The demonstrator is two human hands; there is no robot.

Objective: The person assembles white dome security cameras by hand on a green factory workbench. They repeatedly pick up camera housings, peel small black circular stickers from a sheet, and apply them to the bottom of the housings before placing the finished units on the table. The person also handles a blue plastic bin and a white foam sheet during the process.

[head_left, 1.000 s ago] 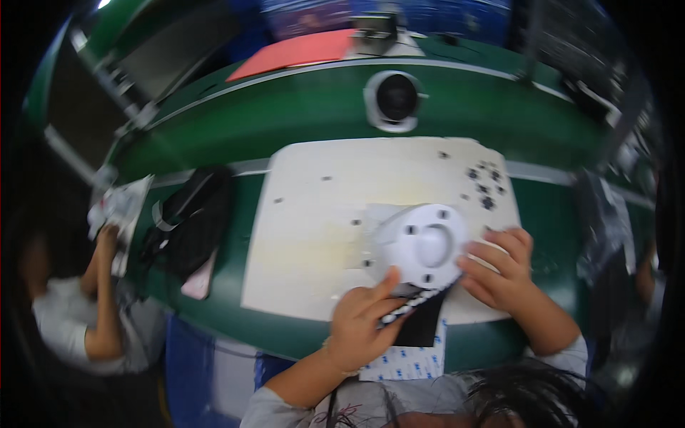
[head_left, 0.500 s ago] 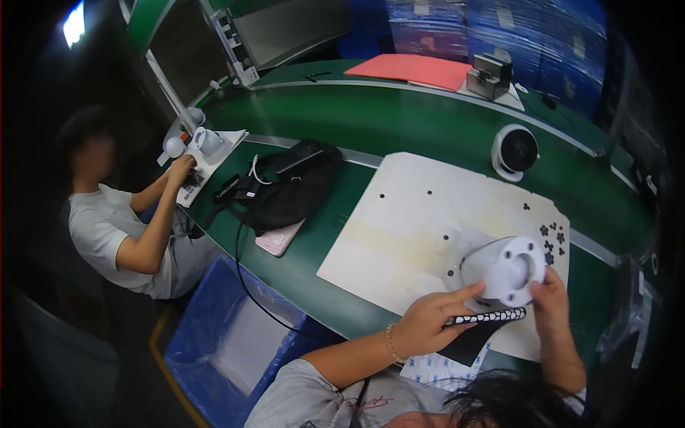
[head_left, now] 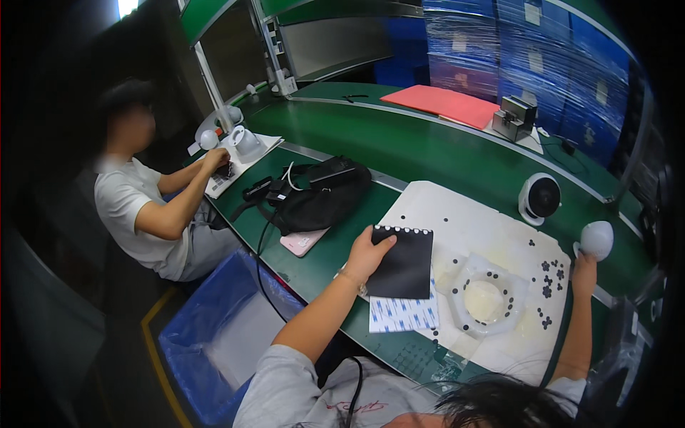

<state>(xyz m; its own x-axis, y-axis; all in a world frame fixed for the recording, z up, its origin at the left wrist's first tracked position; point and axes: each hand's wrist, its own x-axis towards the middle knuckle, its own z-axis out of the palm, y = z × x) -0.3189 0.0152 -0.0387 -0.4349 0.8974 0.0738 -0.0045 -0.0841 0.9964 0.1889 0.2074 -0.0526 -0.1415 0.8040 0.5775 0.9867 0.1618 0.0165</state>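
My left hand [head_left: 366, 258] grips a black sheet [head_left: 402, 265] with a row of white rounded cut-outs along its far edge. Under it, a white backing sheet with blue print [head_left: 405, 316] pokes out. Out at the right, my right hand [head_left: 585, 269] has its fingers around a smooth white rounded housing [head_left: 598, 240], raised near the board's far right corner. Between my hands, a translucent ring-shaped holder [head_left: 462, 284] lies on the white board [head_left: 421, 203], with small black discs spaced around its opening. Clusters of black discs [head_left: 548, 279] lie on the board's right side.
A white camera with a black front [head_left: 542, 196] stands behind the board. Left of it lie a black bag [head_left: 321, 203] and a pink phone [head_left: 301, 242]. A blue-lined bin [head_left: 207, 321] stands below the bench edge. A co-worker [head_left: 157, 200] sits at the left.
My right hand has carried the white housing away to the right, uncovering the ring-shaped holder. My left hand has moved left, and the black sheet now faces up. The view has shifted.
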